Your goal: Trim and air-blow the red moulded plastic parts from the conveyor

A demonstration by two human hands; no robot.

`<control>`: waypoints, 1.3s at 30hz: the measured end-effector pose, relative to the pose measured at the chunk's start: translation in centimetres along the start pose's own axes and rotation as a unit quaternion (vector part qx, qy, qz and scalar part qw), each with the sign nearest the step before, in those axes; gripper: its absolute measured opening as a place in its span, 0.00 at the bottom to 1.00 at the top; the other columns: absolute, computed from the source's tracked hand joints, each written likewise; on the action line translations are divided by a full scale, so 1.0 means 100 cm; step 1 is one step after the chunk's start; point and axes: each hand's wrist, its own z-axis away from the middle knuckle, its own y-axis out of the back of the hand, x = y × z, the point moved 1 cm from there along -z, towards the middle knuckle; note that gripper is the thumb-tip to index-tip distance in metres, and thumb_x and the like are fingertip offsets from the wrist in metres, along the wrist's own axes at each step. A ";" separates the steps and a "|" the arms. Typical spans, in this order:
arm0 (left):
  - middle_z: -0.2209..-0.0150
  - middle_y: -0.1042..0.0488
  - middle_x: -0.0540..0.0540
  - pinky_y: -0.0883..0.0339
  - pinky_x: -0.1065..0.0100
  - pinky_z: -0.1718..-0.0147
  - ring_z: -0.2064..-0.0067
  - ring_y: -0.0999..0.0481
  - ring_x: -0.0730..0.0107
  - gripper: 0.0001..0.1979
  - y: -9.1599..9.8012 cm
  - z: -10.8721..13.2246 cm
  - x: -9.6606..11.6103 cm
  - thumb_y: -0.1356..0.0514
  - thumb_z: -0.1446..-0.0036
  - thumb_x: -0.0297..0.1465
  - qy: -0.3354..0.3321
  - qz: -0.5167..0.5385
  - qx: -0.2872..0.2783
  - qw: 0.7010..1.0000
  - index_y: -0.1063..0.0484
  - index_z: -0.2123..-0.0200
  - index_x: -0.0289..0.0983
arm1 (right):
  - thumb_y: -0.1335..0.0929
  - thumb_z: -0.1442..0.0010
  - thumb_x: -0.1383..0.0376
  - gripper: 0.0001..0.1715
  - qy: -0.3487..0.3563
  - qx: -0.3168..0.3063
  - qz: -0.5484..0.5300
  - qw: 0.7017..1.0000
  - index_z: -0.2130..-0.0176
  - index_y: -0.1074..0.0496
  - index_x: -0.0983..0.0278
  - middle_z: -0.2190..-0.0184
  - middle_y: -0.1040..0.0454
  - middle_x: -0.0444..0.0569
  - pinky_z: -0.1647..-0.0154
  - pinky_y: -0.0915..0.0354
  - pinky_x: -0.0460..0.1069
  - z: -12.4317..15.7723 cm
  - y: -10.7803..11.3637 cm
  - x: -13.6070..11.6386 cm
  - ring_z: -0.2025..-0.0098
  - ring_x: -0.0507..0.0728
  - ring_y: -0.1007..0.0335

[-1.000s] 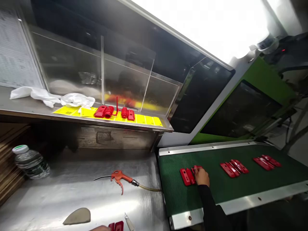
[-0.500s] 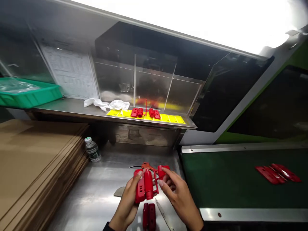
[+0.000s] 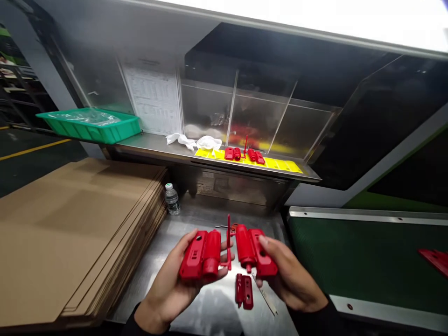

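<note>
My left hand [image 3: 168,287] is closed around a red plastic hinge-like part [image 3: 211,252], a flat plate beside a cylinder. A thin upright red runner [image 3: 228,245] stands at this part's right side, joined near the bottom. My right hand [image 3: 296,277] grips a second red hinge-like part [image 3: 245,247], thumb on its plate. Whether the runner also joins this second part is hard to tell. Below them on the metal bench lies a darker red part [image 3: 248,293]. A slim pale tool [image 3: 268,301] rests beside it, and an orange tool [image 3: 234,227] is mostly hidden behind the runner.
Stacked cardboard [image 3: 87,224] fills the left, with a water bottle [image 3: 172,199] beside it. On the shelf are a green tray [image 3: 115,133], white cloths [image 3: 209,143], yellow labels [image 3: 283,164] and a red moulded pair [image 3: 257,156]. A green conveyor belt [image 3: 350,256] carries red parts at right.
The red parts have been turned and raised towards me, and my hands are wider apart. My right hand has shifted from a fingertip hold to gripping the second part. The view has swung left.
</note>
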 end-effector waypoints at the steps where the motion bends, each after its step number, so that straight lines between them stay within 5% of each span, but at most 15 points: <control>1: 0.54 0.19 0.29 0.21 0.49 0.55 0.53 0.18 0.45 0.21 -0.006 0.004 0.005 0.44 0.34 0.39 0.013 0.015 -0.023 1.000 0.24 0.52 0.25 | 0.34 0.33 0.54 0.22 -0.005 0.016 -0.006 1.000 0.50 0.28 0.68 0.71 0.25 0.46 0.80 0.30 0.44 0.000 -0.001 -0.007 0.75 0.49 0.31; 6: 0.48 0.24 0.28 0.36 0.42 0.39 0.43 0.25 0.44 0.26 -0.033 0.015 0.014 0.52 0.30 0.41 0.012 0.064 -0.152 0.986 0.26 0.49 0.23 | 0.33 0.34 0.58 0.17 -0.050 0.074 -0.088 0.992 0.53 0.26 0.68 0.73 0.24 0.44 0.86 0.34 0.40 -0.006 0.012 -0.022 0.79 0.47 0.31; 12: 0.65 0.22 0.41 0.39 0.36 0.39 0.58 0.22 0.61 0.25 -0.051 0.010 0.000 0.56 0.29 0.40 -0.014 0.067 -0.192 0.979 0.24 0.64 0.31 | 0.28 0.38 0.62 0.11 -0.083 0.095 -0.168 0.978 0.58 0.25 0.66 0.74 0.23 0.44 0.88 0.38 0.37 -0.014 0.040 -0.009 0.80 0.46 0.31; 16: 0.63 0.22 0.41 0.37 0.37 0.40 0.53 0.23 0.56 0.24 -0.053 0.006 -0.005 0.54 0.30 0.42 -0.002 0.067 -0.183 0.981 0.24 0.60 0.32 | 0.28 0.39 0.62 0.09 -0.082 0.120 -0.164 0.976 0.61 0.24 0.66 0.75 0.23 0.46 0.89 0.40 0.36 -0.013 0.048 -0.005 0.81 0.46 0.32; 21: 0.61 0.19 0.37 0.36 0.35 0.41 0.53 0.20 0.53 0.23 -0.041 0.003 0.003 0.52 0.30 0.39 -0.004 0.067 -0.159 0.985 0.23 0.61 0.30 | 0.29 0.37 0.61 0.14 -0.091 0.090 -0.198 0.972 0.54 0.25 0.67 0.70 0.19 0.50 0.78 0.25 0.44 -0.006 0.033 -0.011 0.75 0.52 0.23; 27: 0.52 0.21 0.21 0.21 0.50 0.52 0.47 0.23 0.35 0.26 -0.015 -0.004 0.013 0.52 0.30 0.38 0.020 0.103 -0.055 0.993 0.26 0.55 0.17 | 0.34 0.32 0.58 0.22 -0.071 0.022 -0.231 0.970 0.48 0.29 0.75 0.56 0.20 0.62 0.57 0.21 0.53 0.002 0.000 -0.014 0.61 0.59 0.19; 32: 0.51 0.23 0.16 0.20 0.51 0.54 0.50 0.21 0.37 0.29 0.004 -0.008 0.022 0.54 0.29 0.37 0.031 0.142 -0.030 0.989 0.39 0.39 0.15 | 0.39 0.30 0.52 0.32 -0.037 -0.042 -0.213 0.976 0.43 0.33 0.77 0.51 0.21 0.63 0.48 0.26 0.54 0.001 -0.020 -0.013 0.54 0.61 0.21; 39: 0.53 0.20 0.23 0.18 0.61 0.63 0.60 0.15 0.49 0.29 0.023 -0.017 0.023 0.55 0.29 0.38 0.014 0.102 -0.092 0.990 0.44 0.34 0.22 | 0.42 0.29 0.50 0.32 0.008 -0.082 -0.159 0.984 0.40 0.35 0.71 0.49 0.23 0.61 0.46 0.28 0.59 0.009 -0.039 -0.013 0.49 0.62 0.24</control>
